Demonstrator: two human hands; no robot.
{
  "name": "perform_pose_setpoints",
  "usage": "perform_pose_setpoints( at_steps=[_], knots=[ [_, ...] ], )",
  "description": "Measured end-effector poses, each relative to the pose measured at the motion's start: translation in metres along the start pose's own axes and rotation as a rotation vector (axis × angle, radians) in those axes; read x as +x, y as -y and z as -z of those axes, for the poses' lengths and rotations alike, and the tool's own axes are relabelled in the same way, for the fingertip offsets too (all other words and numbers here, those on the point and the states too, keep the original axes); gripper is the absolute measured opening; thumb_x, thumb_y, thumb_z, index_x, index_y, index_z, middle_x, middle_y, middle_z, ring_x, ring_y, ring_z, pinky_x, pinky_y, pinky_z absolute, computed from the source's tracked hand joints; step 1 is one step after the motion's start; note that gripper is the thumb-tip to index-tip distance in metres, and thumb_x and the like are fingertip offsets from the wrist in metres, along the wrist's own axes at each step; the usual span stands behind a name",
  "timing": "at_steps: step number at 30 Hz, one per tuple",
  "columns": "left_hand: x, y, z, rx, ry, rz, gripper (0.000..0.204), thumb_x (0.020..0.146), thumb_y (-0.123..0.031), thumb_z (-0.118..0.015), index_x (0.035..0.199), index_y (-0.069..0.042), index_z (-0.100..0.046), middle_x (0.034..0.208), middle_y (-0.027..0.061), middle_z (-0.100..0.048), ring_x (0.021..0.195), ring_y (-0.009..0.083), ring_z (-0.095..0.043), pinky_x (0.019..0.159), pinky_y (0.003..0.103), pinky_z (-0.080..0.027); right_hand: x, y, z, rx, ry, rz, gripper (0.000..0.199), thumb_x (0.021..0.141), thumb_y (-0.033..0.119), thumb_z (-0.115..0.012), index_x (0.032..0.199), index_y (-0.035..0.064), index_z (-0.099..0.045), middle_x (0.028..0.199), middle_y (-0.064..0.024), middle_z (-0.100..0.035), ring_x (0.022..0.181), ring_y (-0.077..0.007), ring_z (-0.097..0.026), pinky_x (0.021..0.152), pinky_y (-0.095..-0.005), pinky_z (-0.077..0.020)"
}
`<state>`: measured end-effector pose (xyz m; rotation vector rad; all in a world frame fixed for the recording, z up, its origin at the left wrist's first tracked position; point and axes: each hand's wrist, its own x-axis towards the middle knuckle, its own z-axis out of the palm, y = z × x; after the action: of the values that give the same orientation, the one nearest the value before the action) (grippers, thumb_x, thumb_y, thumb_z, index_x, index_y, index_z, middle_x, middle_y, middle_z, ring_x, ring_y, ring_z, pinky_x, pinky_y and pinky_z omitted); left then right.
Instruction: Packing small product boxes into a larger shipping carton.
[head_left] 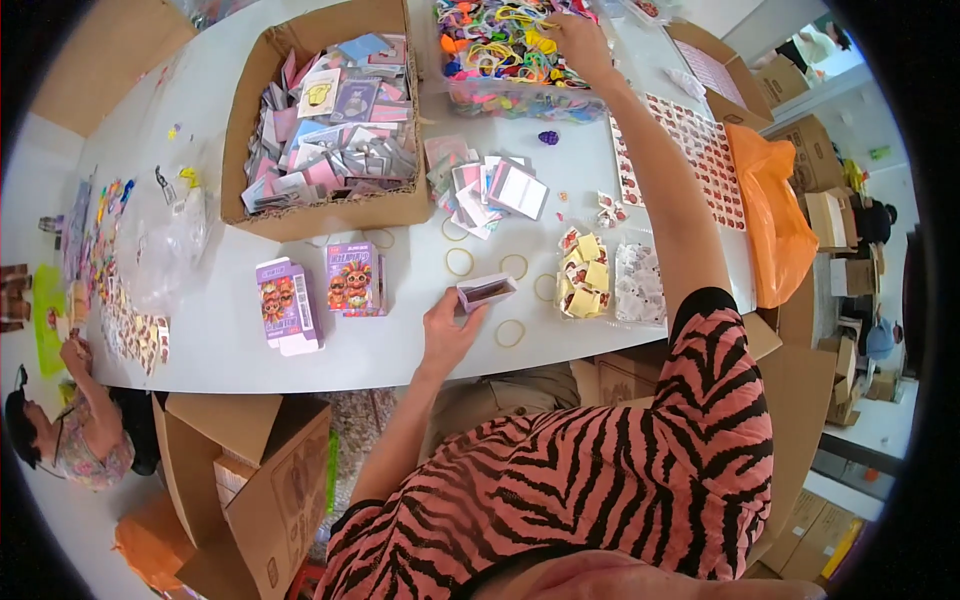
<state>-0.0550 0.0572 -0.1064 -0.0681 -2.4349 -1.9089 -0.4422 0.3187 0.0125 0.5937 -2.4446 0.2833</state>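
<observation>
Near the table's front edge, my left hand (447, 332) is closed round a small purple carton (487, 292), whose open top faces up and shows a hollow inside. At the far side my right hand (580, 45) reaches into a clear plastic bin (520, 101) heaped with colourful trinkets and cords; its fingertips are lost among them. Left of my left hand lie a stack of printed purple cartons (350, 280) and a single carton with its flap out (288, 305). Several rubber bands (459, 262) lie around the held carton. A dark purple trinket (548, 138) rests before the bin.
A cardboard box (330, 222) full of sleeved cards stands left of the bin, with loose cards (518, 190) beside it. Small yellow packets (585, 275), white sachets (638, 285), sticker sheets (700, 155) and an orange bag (765, 215) lie right. Another person (85, 430) sits far left.
</observation>
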Motion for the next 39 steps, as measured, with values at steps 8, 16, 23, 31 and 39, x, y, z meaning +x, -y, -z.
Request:
perform_pose_setpoints(
  at_steps=[8,16,23,31,39],
  knots=[
    [-0.001,0.002,0.001,0.023,-0.014,-0.004,0.024,0.077,-0.007,-0.07,0.097,0.0,-0.059,0.088,0.0103,-0.069,0.078,0.0146,-0.066,0.071,0.029,-0.052,0.01,-0.005,0.027,0.456,-0.151,-0.441,0.02,0.078,0.022,-0.062,0.084,0.0053,-0.071,0.065,-0.0163,-0.063,0.06,-0.0258,-0.064,0.057,-0.037,-0.0497],
    [0.0,0.0,-0.004,0.019,-0.046,-0.084,0.023,0.075,-0.008,-0.072,0.088,0.0,-0.055,0.079,0.0152,-0.066,0.071,0.0274,-0.067,0.064,0.035,-0.053,0.018,-0.044,0.076,1.146,-0.35,-0.338,0.012,0.082,0.011,-0.061,0.08,0.003,-0.069,0.065,-0.0042,-0.063,0.058,-0.0126,-0.059,0.054,-0.0282,-0.0488],
    [0.002,0.005,-0.003,0.037,-0.065,-0.103,0.024,0.075,-0.008,-0.072,0.089,0.0,-0.055,0.079,0.0145,-0.066,0.069,0.0251,-0.067,0.064,0.033,-0.052,-0.004,-0.029,0.05,0.68,0.069,-0.454,0.016,0.087,0.016,-0.061,0.089,0.0031,-0.069,0.072,-0.0022,-0.067,0.059,-0.0088,-0.062,0.053,-0.024,-0.0499],
    [0.001,-0.001,-0.003,-0.022,-0.015,-0.02,0.024,0.078,-0.004,-0.07,0.097,0.003,-0.057,0.088,0.0096,-0.069,0.08,0.0126,-0.064,0.073,0.027,-0.05,-0.018,-0.055,0.035,0.858,0.015,-0.063,0.012,0.083,0.013,-0.062,0.085,0.0043,-0.069,0.076,-0.0054,-0.067,0.064,-0.0121,-0.063,0.057,-0.0282,-0.0509],
    [-0.002,0.002,-0.001,-0.018,-0.006,0.003,0.025,0.078,-0.004,-0.071,0.099,0.003,-0.058,0.09,0.0091,-0.068,0.081,0.0115,-0.063,0.074,0.026,-0.05,-0.027,-0.048,0.021,0.27,0.447,0.09,0.02,0.072,0.004,-0.061,0.09,0.0069,-0.067,0.086,-0.0064,-0.069,0.077,-0.0222,-0.065,0.07,-0.0338,-0.0505]
  ],
)
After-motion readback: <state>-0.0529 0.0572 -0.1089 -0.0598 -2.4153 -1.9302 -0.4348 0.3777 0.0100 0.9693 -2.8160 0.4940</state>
